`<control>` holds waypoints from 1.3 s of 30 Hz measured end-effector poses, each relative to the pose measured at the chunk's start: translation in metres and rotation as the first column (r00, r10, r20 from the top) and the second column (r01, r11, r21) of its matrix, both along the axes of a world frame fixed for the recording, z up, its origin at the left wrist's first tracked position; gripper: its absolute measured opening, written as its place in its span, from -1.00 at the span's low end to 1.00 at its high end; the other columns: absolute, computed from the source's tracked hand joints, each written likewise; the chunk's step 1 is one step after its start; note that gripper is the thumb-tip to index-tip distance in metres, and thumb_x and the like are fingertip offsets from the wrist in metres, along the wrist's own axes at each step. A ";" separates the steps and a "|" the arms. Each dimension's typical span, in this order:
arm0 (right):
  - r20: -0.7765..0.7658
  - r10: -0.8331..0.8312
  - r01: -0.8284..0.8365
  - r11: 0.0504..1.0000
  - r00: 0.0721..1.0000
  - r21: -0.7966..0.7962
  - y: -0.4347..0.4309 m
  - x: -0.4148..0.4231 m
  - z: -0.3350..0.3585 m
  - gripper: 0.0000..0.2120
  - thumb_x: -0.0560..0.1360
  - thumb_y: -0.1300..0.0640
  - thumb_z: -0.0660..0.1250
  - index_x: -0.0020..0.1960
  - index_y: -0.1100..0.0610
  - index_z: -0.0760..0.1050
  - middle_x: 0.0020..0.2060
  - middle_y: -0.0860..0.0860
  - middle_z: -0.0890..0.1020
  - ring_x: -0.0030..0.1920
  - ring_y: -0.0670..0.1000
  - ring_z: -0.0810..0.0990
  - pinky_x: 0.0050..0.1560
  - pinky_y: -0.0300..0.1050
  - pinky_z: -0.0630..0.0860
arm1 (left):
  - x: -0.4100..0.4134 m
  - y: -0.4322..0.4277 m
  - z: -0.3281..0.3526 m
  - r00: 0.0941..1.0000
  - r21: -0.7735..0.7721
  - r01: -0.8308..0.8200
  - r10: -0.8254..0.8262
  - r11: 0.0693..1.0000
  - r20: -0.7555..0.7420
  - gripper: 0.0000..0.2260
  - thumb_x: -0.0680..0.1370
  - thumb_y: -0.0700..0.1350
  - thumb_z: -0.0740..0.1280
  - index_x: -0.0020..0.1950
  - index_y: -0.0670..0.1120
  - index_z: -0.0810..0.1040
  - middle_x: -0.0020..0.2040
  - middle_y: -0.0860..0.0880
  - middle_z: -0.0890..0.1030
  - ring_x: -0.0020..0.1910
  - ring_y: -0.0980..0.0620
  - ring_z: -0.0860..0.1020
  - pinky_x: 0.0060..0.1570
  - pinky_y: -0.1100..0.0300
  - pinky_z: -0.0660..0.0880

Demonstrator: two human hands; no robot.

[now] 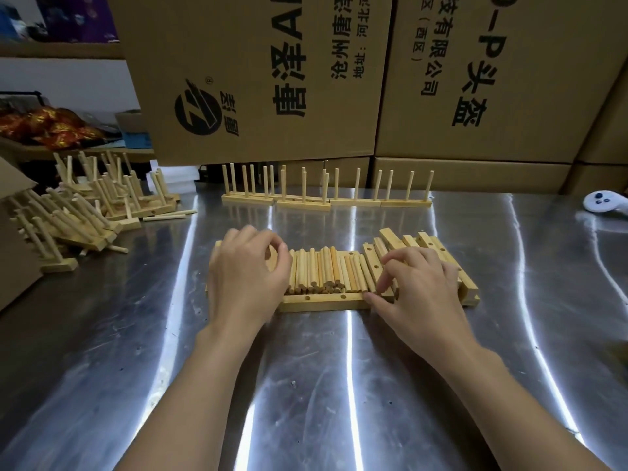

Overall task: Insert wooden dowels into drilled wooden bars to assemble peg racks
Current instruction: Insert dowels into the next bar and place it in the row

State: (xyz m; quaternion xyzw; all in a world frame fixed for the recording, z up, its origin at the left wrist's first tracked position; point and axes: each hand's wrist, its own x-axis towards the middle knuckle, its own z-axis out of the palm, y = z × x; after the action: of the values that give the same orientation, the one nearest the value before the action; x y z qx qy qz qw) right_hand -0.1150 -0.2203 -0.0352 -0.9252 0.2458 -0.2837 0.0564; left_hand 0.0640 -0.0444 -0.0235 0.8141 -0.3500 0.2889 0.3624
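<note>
The left hand (248, 280) curls over the left end of the loose dowels (323, 270), thumb and forefinger nearly meeting. The right hand (418, 290) bends its fingertips down mid-frame where the dowels meet the spare bars (438, 248); I cannot tell whether either hand pinches a piece. A drilled bar (323, 301) along the near side seems to keep the dowels from rolling across the bench (306, 385), and finished racks (326, 198) stand behind.

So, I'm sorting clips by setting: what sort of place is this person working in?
Probably a small workshop or warehouse assembly bench: a stainless-steel table backed by stacked printed cardboard cartons, a heap of finished peg racks at its left, and loose wooden dowels laid out beside drilled bars.
</note>
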 end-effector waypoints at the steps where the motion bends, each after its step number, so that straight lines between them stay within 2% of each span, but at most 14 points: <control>1: -0.014 -0.002 0.001 1.000 1.000 -0.006 0.000 0.000 0.000 -0.80 0.46 -0.18 0.55 -0.14 -0.14 0.56 0.19 -0.21 0.53 0.35 -0.10 0.35 0.22 -0.13 0.07 | 0.004 0.003 0.000 0.999 0.019 -0.051 0.051 0.999 -0.001 -0.94 0.61 -0.01 0.38 -0.02 0.06 0.64 -0.12 0.12 0.51 -0.05 0.08 0.41 -0.05 0.12 0.26; 3: -0.031 -0.004 0.003 1.000 1.000 -0.010 -0.001 0.000 -0.001 -0.79 0.46 -0.19 0.55 -0.13 -0.14 0.56 0.18 -0.22 0.51 0.35 -0.10 0.33 0.22 -0.11 0.08 | 0.012 0.010 -0.003 0.981 0.062 -0.181 0.185 0.981 -0.054 -0.86 0.60 0.05 0.40 0.14 0.10 0.64 0.08 0.06 0.54 0.15 0.02 0.42 0.08 0.08 0.25; 5: -0.046 -0.004 0.004 1.000 0.999 -0.007 -0.001 -0.001 -0.001 -0.78 0.46 -0.20 0.55 -0.13 -0.14 0.56 0.17 -0.22 0.49 0.34 -0.10 0.32 0.22 -0.11 0.08 | 0.018 0.018 -0.005 0.935 0.105 -0.278 0.294 0.955 -0.197 -0.68 0.60 0.11 0.39 0.34 0.09 0.59 0.30 -0.02 0.52 0.35 -0.08 0.40 0.27 -0.06 0.31; 8: -0.061 -0.008 0.007 1.000 0.998 -0.002 -0.001 0.000 -0.002 -0.77 0.46 -0.22 0.54 -0.13 -0.15 0.54 0.16 -0.23 0.48 0.34 -0.09 0.32 0.23 -0.10 0.10 | 0.025 0.024 -0.009 0.851 0.138 -0.292 0.323 0.946 -0.414 -0.52 0.61 0.16 0.39 0.47 -0.01 0.53 0.41 -0.12 0.51 0.41 -0.19 0.43 0.34 -0.15 0.40; 11: -0.062 -0.013 0.014 1.000 0.998 0.007 0.000 0.001 -0.002 -0.76 0.47 -0.21 0.55 -0.13 -0.14 0.53 0.18 -0.22 0.49 0.35 -0.08 0.33 0.29 -0.03 0.16 | 0.026 0.024 -0.013 0.825 0.092 -0.308 0.314 0.947 -0.470 -0.54 0.60 0.13 0.43 0.44 -0.04 0.58 0.34 -0.11 0.60 0.34 -0.20 0.52 0.13 -0.08 0.52; 15: -0.055 -0.011 0.011 1.000 0.998 0.005 0.000 0.000 -0.001 -0.76 0.47 -0.21 0.55 -0.13 -0.14 0.53 0.18 -0.21 0.50 0.35 -0.08 0.32 0.29 -0.02 0.16 | 0.027 0.022 -0.014 0.817 -0.032 -0.354 0.292 0.935 -0.497 -0.67 0.58 0.06 0.48 0.31 -0.02 0.68 0.20 -0.04 0.69 0.15 -0.12 0.62 -0.10 0.11 0.43; 20: -0.077 -0.009 0.009 1.000 0.997 -0.002 0.002 0.000 0.000 -0.75 0.48 -0.23 0.53 -0.11 -0.15 0.52 0.18 -0.21 0.49 0.34 -0.08 0.32 0.31 -0.02 0.17 | 0.038 0.020 -0.016 0.763 -0.201 -0.366 0.169 0.908 -0.624 -0.70 0.49 0.00 0.61 0.19 0.09 0.65 -0.15 0.21 0.60 -0.20 0.19 0.48 -0.33 0.21 0.30; 22: -0.094 -0.007 0.007 1.000 0.996 0.005 0.003 0.000 0.000 -0.75 0.48 -0.23 0.53 -0.11 -0.16 0.50 0.18 -0.21 0.48 0.33 -0.08 0.33 0.32 -0.02 0.19 | 0.043 0.021 -0.016 0.733 -0.290 -0.370 0.085 0.883 -0.675 -0.67 0.46 -0.03 0.64 0.14 0.13 0.61 -0.19 0.22 0.60 -0.17 0.24 0.52 -0.25 0.19 0.40; 25: -0.097 0.000 0.001 1.000 0.995 0.015 0.004 0.000 0.000 -0.75 0.47 -0.23 0.53 -0.11 -0.17 0.49 0.17 -0.21 0.48 0.33 -0.07 0.35 0.31 -0.02 0.20 | 0.046 0.023 -0.017 0.714 -0.361 -0.400 0.040 0.842 -0.699 -0.70 0.47 -0.08 0.63 0.06 0.16 0.58 -0.19 0.18 0.65 -0.09 0.07 0.66 0.00 0.03 0.60; 28: -0.092 0.009 -0.007 1.000 0.996 0.021 0.005 0.000 0.001 -0.74 0.47 -0.24 0.53 -0.11 -0.16 0.50 0.16 -0.21 0.48 0.33 -0.07 0.35 0.30 -0.02 0.20 | 0.042 0.026 -0.012 0.742 -0.456 -0.412 0.000 0.789 -0.671 -0.80 0.54 -0.05 0.56 0.05 0.16 0.60 -0.16 0.17 0.68 -0.08 0.06 0.69 0.04 -0.04 0.67; 30: -0.090 0.016 -0.014 1.000 0.996 0.025 0.005 -0.001 0.001 -0.74 0.47 -0.28 0.51 -0.09 -0.16 0.52 0.16 -0.22 0.48 0.34 -0.07 0.35 0.31 -0.01 0.20 | 0.034 0.027 -0.002 0.757 -0.569 -0.356 -0.129 0.741 -0.641 -0.83 0.58 -0.03 0.53 0.12 0.13 0.62 -0.10 0.15 0.70 -0.05 0.08 0.69 0.03 -0.03 0.67; 32: -0.066 0.023 -0.021 0.999 0.998 0.024 0.005 -0.003 0.003 -0.73 0.48 -0.33 0.45 -0.08 -0.15 0.54 0.16 -0.21 0.49 0.35 -0.07 0.34 0.29 -0.05 0.15 | 0.018 0.024 0.011 0.717 -0.657 -0.235 -0.329 0.717 -0.615 -0.75 0.59 0.00 0.52 0.25 0.12 0.63 -0.03 0.14 0.73 0.02 0.09 0.70 0.00 0.05 0.63; 36: 0.136 0.092 -0.103 0.992 0.986 0.074 0.012 -0.003 0.011 -0.74 0.54 -0.32 0.36 -0.05 -0.15 0.57 0.08 -0.21 0.55 0.28 -0.11 0.40 0.23 -0.09 0.13 | -0.018 0.003 0.024 0.465 -0.667 0.150 -0.648 0.730 -0.604 -0.66 0.58 -0.03 0.51 0.35 0.10 0.63 0.10 0.11 0.75 0.06 0.08 0.73 -0.03 0.14 0.68; 39: 0.367 0.149 -0.242 0.944 0.918 0.222 0.022 -0.001 0.018 -0.77 0.58 -0.28 0.35 -0.02 -0.15 0.61 -0.03 -0.23 0.65 0.17 -0.19 0.55 0.19 -0.09 0.39 | -0.033 -0.011 0.021 0.326 -0.655 0.293 -0.717 0.697 -0.617 -0.73 0.56 -0.08 0.54 0.23 0.11 0.68 0.09 0.06 0.75 0.08 0.03 0.75 -0.11 0.17 0.69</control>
State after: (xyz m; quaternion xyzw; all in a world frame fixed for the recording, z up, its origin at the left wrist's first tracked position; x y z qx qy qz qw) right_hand -0.1158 -0.1982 -0.0174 -0.8652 0.1729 -0.3991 0.2493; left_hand 0.0307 -0.0550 -0.0030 0.5860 -0.2981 -0.2066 0.7247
